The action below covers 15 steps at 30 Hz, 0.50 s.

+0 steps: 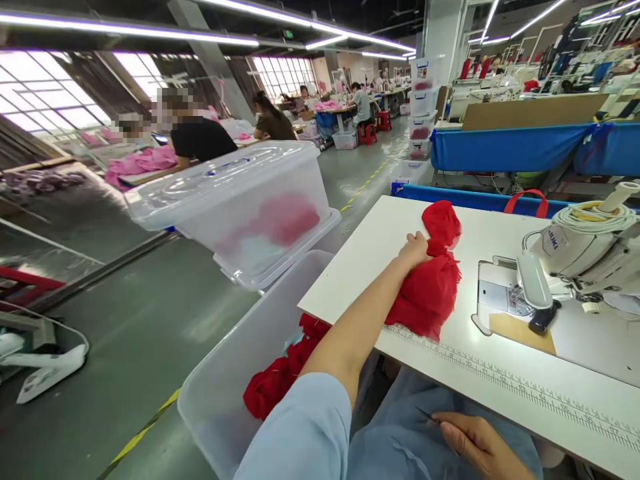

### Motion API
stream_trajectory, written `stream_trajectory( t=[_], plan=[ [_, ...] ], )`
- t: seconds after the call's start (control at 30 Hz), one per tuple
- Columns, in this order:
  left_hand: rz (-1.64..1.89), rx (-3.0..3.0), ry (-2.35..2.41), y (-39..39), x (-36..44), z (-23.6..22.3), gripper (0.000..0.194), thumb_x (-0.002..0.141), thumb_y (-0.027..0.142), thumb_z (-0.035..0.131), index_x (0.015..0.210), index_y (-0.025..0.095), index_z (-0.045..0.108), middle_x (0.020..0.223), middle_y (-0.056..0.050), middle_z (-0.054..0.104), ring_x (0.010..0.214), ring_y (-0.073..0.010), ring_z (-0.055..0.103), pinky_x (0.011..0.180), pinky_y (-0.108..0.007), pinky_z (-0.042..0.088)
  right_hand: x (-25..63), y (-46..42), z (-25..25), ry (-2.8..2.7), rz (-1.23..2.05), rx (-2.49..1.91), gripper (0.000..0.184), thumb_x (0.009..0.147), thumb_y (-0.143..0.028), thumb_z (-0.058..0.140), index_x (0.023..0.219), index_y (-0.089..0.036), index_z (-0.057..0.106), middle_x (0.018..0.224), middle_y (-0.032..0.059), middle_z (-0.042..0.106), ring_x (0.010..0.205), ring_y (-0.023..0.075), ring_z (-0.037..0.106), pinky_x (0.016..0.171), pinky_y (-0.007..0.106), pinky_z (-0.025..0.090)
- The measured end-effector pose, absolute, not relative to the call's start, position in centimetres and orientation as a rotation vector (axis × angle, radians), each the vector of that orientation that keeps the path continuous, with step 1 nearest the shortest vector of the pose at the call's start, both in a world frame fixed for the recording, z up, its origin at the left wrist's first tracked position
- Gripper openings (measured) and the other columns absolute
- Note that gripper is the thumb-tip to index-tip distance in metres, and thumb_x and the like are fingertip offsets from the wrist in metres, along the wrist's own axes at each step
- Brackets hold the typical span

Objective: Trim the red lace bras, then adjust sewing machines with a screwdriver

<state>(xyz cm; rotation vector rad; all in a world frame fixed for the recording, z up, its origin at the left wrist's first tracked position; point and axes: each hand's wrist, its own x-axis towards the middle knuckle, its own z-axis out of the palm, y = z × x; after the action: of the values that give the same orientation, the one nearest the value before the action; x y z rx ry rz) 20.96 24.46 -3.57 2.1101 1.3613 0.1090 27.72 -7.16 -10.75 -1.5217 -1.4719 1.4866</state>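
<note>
My left hand (415,249) reaches across the white sewing table and is closed on a bunched piece of red fabric (427,293). The cloth is gathered narrow at my fingers, with a smaller part spread beyond them and a larger part lying toward the table's ruler edge. Low in front of the table, over my lap, my right hand (475,443) is closed around a thin, dark, pointed metal tool (426,415). Its tip points left; its handle is hidden in my fingers, so its exact kind is unclear.
A sewing machine (575,257) stands on the table's right side. Below the left edge, an open plastic bin (215,393) holds more red cloth (275,387). Behind it sits a lidded clear box (245,220). Several people work at tables farther back.
</note>
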Motion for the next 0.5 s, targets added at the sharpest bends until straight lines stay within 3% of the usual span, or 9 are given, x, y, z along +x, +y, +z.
stream_trajectory(
  t=[0.13,0.2,0.3,0.4,0.5],
  plan=[
    [0.007,2.223,1.428,21.8,19.2,-3.0,0.044,0.081,0.022,0.064,0.122,0.013,0.051,0.141,-0.021,0.039,0.132,-0.0363,0.043,0.108,-0.048,0.035,29.7,-7.7,-9.1,-1.406,1.657,-1.410,0.046,0.086,-0.067,0.055,0.108,-0.032,0.076,0.106,0.0111,0.073,0.098,0.0332,0.066,0.088,0.043,0.055],
    [-0.029,2.268,1.368,18.9,17.1,-2.9,0.043,0.081,0.021,0.063,0.122,0.018,0.049,0.135,-0.016,0.047,0.127,-0.0314,0.049,0.104,-0.043,0.040,30.4,-7.3,-8.1,-1.358,1.797,-1.142,0.042,0.088,-0.063,0.056,0.107,-0.031,0.076,0.096,0.0093,0.072,0.076,0.0237,0.065,0.072,0.036,0.054],
    [-0.078,2.261,1.278,12.6,12.2,-3.3,0.036,0.085,0.020,0.054,0.120,0.022,0.046,0.116,-0.008,0.062,0.106,-0.0255,0.062,0.087,-0.036,0.048,30.4,-6.3,-6.8,-1.131,1.893,-0.804,0.048,0.088,-0.066,0.055,0.094,-0.023,0.077,0.064,0.0027,0.058,0.047,0.0098,0.037,0.050,0.026,0.035],
    [0.009,2.164,1.143,6.3,6.4,-3.8,0.031,0.088,0.028,0.049,0.118,0.023,0.045,0.111,-0.006,0.065,0.101,-0.0248,0.064,0.085,-0.036,0.049,29.0,-5.1,-6.2,-0.908,1.880,-0.927,0.053,0.088,-0.067,0.054,0.092,-0.019,0.075,0.053,-0.0035,0.036,0.049,0.0097,0.024,0.049,0.026,0.023],
    [0.056,2.119,0.982,1.5,1.7,-4.3,0.049,0.078,0.015,0.049,0.126,0.025,0.043,0.122,-0.006,0.063,0.108,-0.0225,0.061,0.091,-0.036,0.049,26.7,-4.3,-6.4,-0.867,1.890,-1.195,0.051,0.086,-0.065,0.058,0.101,-0.019,0.075,0.063,-0.0010,0.043,0.058,0.0125,0.034,0.054,0.026,0.027]
  ],
)
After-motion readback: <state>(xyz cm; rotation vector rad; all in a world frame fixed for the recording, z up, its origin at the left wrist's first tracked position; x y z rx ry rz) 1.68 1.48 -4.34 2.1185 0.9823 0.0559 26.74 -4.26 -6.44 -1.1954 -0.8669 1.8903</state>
